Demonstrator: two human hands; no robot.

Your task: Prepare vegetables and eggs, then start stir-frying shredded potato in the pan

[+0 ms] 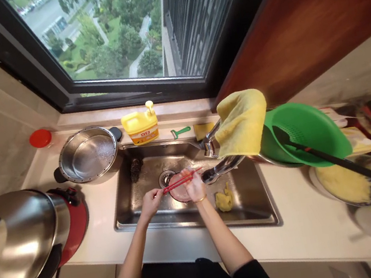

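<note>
Together left hand (151, 203) and right hand (194, 186) hold red chopsticks (181, 181).

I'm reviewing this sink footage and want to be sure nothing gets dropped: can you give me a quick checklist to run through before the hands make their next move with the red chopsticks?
1. Both hands on the chopsticks: ok; left hand at one end, right hand near the other.
2. Chopsticks over the sink, not the counter: ok.
3. Faucet spout close to the right hand: ok.
4. Water running: cannot tell.
5. Drain uncovered: ok; the reddish dish lies beside it.
6. Yellow cloth in the basin apart from the hands: ok.
</note>
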